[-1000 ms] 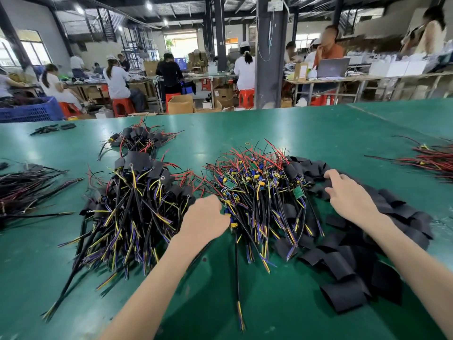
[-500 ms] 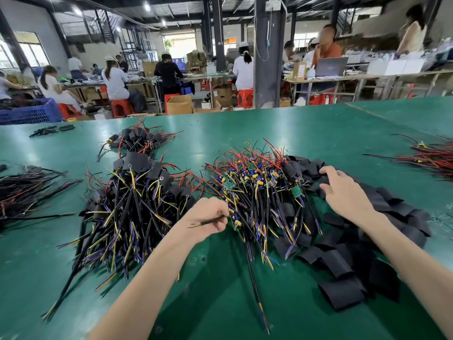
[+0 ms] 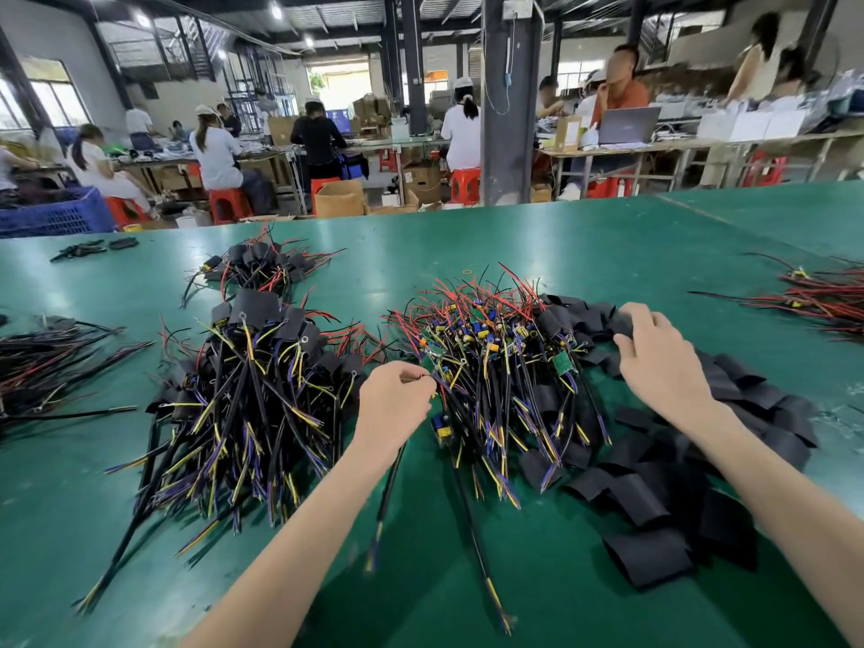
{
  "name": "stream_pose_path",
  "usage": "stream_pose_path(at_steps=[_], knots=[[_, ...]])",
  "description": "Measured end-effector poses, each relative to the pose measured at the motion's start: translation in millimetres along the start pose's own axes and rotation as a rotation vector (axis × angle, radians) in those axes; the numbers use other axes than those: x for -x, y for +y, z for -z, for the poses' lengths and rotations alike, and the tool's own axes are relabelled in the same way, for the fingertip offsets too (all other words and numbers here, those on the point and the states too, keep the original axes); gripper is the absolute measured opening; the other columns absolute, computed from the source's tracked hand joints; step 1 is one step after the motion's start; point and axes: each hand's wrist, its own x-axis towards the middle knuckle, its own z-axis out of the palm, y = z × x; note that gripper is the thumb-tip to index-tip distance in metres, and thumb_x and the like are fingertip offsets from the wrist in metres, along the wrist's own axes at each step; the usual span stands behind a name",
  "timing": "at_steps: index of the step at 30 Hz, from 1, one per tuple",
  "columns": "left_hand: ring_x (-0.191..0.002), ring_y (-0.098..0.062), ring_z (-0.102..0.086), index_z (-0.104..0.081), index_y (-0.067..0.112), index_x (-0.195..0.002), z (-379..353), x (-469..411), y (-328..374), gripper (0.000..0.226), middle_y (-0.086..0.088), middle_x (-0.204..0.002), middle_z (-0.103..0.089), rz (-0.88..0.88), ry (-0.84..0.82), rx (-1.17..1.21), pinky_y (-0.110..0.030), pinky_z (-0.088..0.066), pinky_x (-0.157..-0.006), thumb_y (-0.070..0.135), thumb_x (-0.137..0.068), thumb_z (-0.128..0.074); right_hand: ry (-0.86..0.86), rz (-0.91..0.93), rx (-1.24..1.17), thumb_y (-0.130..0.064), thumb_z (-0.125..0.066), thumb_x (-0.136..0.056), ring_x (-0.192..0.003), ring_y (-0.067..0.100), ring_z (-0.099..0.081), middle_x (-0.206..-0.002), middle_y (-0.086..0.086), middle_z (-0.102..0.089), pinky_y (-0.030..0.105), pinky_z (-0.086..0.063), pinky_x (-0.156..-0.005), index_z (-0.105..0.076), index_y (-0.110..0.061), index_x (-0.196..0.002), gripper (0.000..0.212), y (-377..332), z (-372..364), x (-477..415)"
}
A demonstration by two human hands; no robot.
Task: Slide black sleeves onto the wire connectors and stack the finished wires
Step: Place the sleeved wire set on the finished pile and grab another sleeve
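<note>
A heap of unsleeved wires (image 3: pixel 495 367) with bare connectors and small green boards lies in the middle of the green table (image 3: pixel 467 240). Left of it sits the stack of finished wires (image 3: pixel 248 381) wearing black sleeves. Loose flat black sleeves (image 3: pixel 654 502) are spread to the right. My left hand (image 3: pixel 395 404) pinches one wire at the heap's left edge; its black cable (image 3: pixel 385 498) hangs down toward me, blurred. My right hand (image 3: pixel 659 362) rests over the sleeve pile's far end, fingers curled down onto the sleeves; whether it holds one is hidden.
A smaller sleeved bundle (image 3: pixel 262 268) lies farther back. Dark wire bundles (image 3: pixel 51 362) sit at the left edge and red wires (image 3: pixel 823 297) at the right edge. A blue crate (image 3: pixel 51 212) stands beyond the table's far left. Several people work at benches behind.
My left hand has pinched a wire from the heap and lifted it slightly, so its cable now trails under my wrist. My right hand shifted a little forward over the sleeves.
</note>
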Motion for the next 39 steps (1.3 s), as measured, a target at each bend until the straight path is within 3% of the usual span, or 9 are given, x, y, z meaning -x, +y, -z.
stream_pose_path(at_steps=[3, 7, 14, 17, 21, 26, 32, 35, 39], knots=[[-0.075, -0.020, -0.061, -0.063, 0.016, -0.088, -2.4, 5.2, 2.8, 0.010, -0.001, -0.084, -0.067, -0.085, 0.091, -0.065, -0.034, -0.050, -0.077, 0.017, -0.078, -0.065, 0.078, -0.018, -0.027, -0.015, -0.051, -0.093, -0.087, 0.046, -0.055, -0.110, 0.025, -0.052, 0.045, -0.042, -0.072, -0.042, -0.006, -0.125, 0.034, -4.3, 3.0, -0.5], [-0.050, -0.013, -0.049, -0.057, 0.016, -0.078, -4.1, 8.0, 7.4, 0.014, -0.002, -0.067, -0.057, -0.090, 0.089, 0.214, -0.024, -0.041, -0.053, 0.014, -0.078, -0.071, 0.109, -0.013, -0.028, -0.016, -0.055, -0.091, -0.095, 0.046, -0.054, -0.111, 0.027, -0.053, 0.047, -0.042, -0.077, -0.044, 0.003, -0.126, 0.041, -11.8, 3.2, 0.7], [-0.061, -0.028, -0.057, -0.057, 0.020, -0.086, -6.2, 22.0, 14.1, 0.014, -0.002, -0.072, -0.062, -0.497, 0.153, 0.135, -0.039, -0.049, -0.060, 0.010, -0.085, -0.065, 0.135, 0.070, -0.124, -0.014, -0.060, -0.086, -0.094, 0.042, -0.055, -0.107, 0.024, -0.055, 0.044, -0.044, -0.078, -0.048, 0.002, -0.125, 0.044, -30.3, 4.5, 7.0], [-0.059, -0.022, -0.066, -0.054, 0.011, -0.087, -5.2, 22.0, 20.5, 0.013, -0.004, -0.069, -0.061, -0.339, 0.083, 0.462, -0.026, -0.052, -0.055, 0.001, -0.088, -0.061, 0.161, 0.111, -0.170, -0.012, -0.062, -0.083, -0.091, 0.041, -0.057, -0.105, 0.022, -0.057, 0.043, -0.045, -0.077, -0.050, 0.001, -0.124, 0.044, -36.7, 5.8, 10.7], [-0.075, -0.032, -0.069, -0.044, 0.000, -0.098, 8.1, 10.7, 25.9, 0.025, -0.030, -0.091, -0.059, 0.093, -0.118, 0.906, -0.031, -0.059, -0.066, -0.020, -0.084, -0.048, 0.169, 0.170, -0.217, -0.010, -0.064, -0.081, -0.087, 0.038, -0.058, -0.103, 0.019, -0.058, 0.040, -0.045, -0.077, -0.052, 0.000, -0.122, 0.044, -44.9, 6.2, 16.1], [-0.042, -0.018, -0.056, -0.051, -0.007, -0.076, 23.6, 5.5, 27.6, 0.013, -0.026, -0.079, -0.063, 0.295, -0.319, 0.480, -0.019, -0.043, -0.039, -0.013, -0.084, -0.045, 0.166, 0.205, -0.249, -0.011, -0.064, -0.082, -0.092, 0.036, -0.058, -0.106, 0.017, -0.058, 0.041, -0.046, -0.081, -0.052, -0.002, -0.123, 0.044, -48.8, 6.7, 18.9], [-0.042, -0.008, -0.043, -0.063, 0.003, -0.074, 32.9, 13.3, 21.0, 0.025, 0.000, -0.057, -0.050, 0.045, -0.459, -0.220, -0.016, -0.034, -0.040, 0.012, -0.095, -0.053, 0.194, 0.216, -0.275, -0.011, -0.064, -0.082, -0.092, 0.033, -0.060, -0.105, 0.015, -0.060, 0.039, -0.046, -0.083, -0.053, -0.002, -0.122, 0.042, -48.4, 8.8, 19.3], [-0.046, -0.014, -0.037, -0.059, 0.008, -0.071, 32.2, 17.7, 27.5, 0.032, 0.001, -0.053, -0.038, -0.102, -0.351, -0.249, -0.020, -0.031, -0.042, 0.012, -0.098, -0.043, 0.194, 0.213, -0.297, -0.012, -0.064, -0.082, -0.091, 0.031, -0.060, -0.106, 0.014, -0.060, 0.039, -0.047, -0.083, -0.053, -0.004, -0.122, 0.042, -48.0, 9.2, 19.1], [-0.044, -0.013, -0.028, -0.052, 0.008, -0.074, 32.7, 19.0, 36.8, 0.031, 0.006, -0.050, -0.030, -0.253, -0.247, 0.137, -0.018, -0.024, -0.040, 0.015, -0.101, -0.040, 0.174, 0.236, -0.353, -0.012, -0.064, -0.082, -0.087, 0.028, -0.062, -0.107, 0.010, -0.059, 0.038, -0.048, -0.083, -0.054, -0.007, -0.121, 0.041, -50.5, 11.3, 21.2]])
